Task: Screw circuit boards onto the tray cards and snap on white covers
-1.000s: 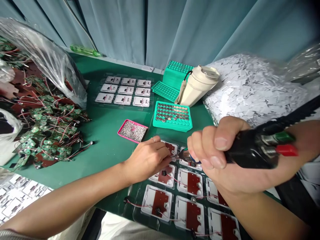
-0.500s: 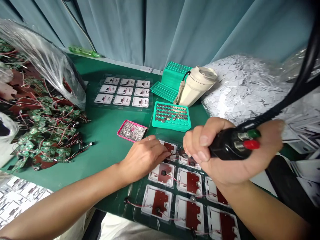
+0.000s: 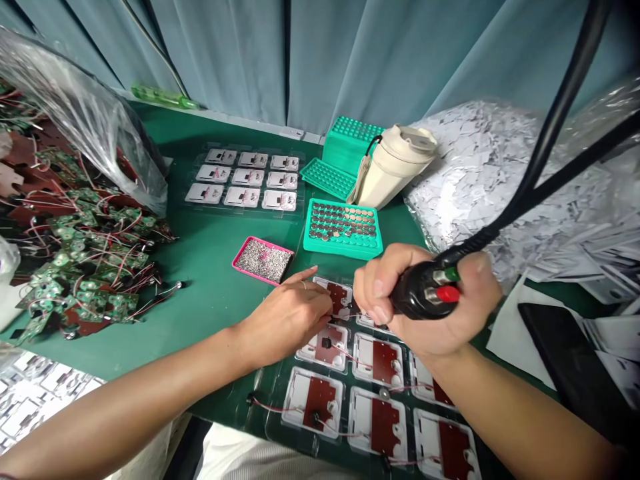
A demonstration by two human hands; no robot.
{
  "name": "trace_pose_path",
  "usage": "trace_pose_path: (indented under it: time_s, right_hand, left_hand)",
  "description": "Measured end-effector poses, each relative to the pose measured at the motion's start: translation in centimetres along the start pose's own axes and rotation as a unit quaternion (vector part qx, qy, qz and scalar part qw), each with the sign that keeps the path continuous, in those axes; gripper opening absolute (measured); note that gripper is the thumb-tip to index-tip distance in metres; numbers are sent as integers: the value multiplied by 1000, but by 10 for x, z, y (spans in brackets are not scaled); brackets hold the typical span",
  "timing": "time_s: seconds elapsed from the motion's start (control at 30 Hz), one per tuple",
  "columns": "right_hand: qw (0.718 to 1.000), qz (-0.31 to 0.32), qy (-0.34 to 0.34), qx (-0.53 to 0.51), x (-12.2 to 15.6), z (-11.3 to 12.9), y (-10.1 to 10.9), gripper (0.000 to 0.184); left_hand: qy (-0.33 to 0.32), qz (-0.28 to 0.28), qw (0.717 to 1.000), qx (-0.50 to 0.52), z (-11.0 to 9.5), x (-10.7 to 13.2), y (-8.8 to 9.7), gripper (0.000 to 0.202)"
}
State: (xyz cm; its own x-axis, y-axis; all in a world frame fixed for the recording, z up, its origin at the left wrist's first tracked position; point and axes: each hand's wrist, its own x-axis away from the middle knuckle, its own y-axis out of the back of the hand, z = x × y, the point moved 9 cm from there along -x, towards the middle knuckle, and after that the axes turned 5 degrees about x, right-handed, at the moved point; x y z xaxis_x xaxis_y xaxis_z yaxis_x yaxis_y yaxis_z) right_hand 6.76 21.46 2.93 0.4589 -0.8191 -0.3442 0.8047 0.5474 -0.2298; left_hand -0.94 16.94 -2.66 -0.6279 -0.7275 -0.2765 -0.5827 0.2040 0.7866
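Right fingers [image 3: 373,288] gripping a black driver [image 3: 417,293], right of centre
Left fingers [image 3: 320,309] curling nearly together over white cases [image 3: 365,353], lower centre, hold hidden; table [image 3: 210,287] leaving room left of the pink tray's [image 3: 255,277] edge.

A blue-grey curtain [image 3: 240,60] hangs in vertical folds beyond the left hand [image 3: 287,317]. The green surface [image 3: 205,287] extends beneath and leftward of that hand; a pale strip [image 3: 245,122] borders its far edge, well ahead.
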Motion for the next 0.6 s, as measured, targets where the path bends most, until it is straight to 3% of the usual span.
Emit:
trace_pose_path:
  time_s: [0.13, 0.4, 0.6]
  right_hand:
    - [998, 47, -27, -12, 4, 6, -7, 65]
    - [996, 38, -66, -44, 12, 20, -16, 56]
    - [995, 50, -71, -42, 9, 29, -28, 63]
  left_hand:
    - [-3, 9, 1000, 8, -2, -1, 2, 19]
    - [-71, -87, 993, -34, -12, -1, 8, 7]
    - [-39, -91, 993, 60, -7, 2, 13, 6]
